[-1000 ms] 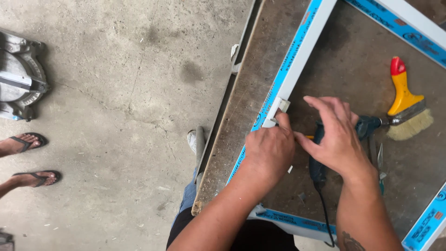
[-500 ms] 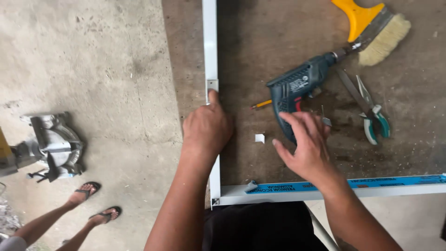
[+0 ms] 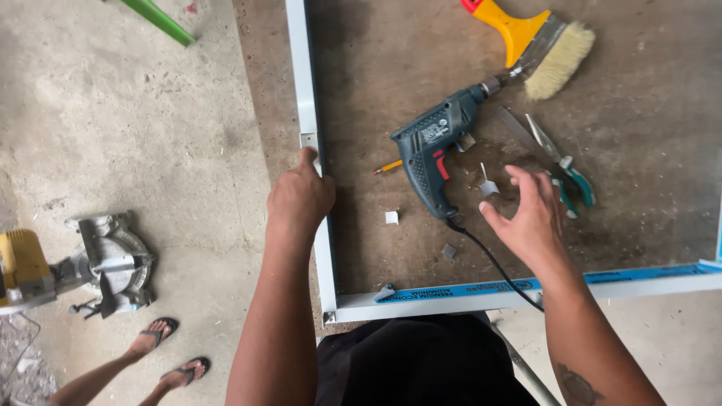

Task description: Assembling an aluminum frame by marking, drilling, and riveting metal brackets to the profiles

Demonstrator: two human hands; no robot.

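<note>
Frame (image 3: pixel 307 98) rail under left hand (image 3: pixel 299 197), grip seemingly closed on it | right hand (image 3: pixel 530 218) spread wide above small bracket (image 3: pixel 488 186) beside drill (image 3: pixel 435 150)

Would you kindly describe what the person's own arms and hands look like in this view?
Both arms are bare, with no sleeves in view. The left hand and right hand wear no gloves; no rings or watch show. The right forearm carries a dark tattoo near the lower edge of the picture.
</note>
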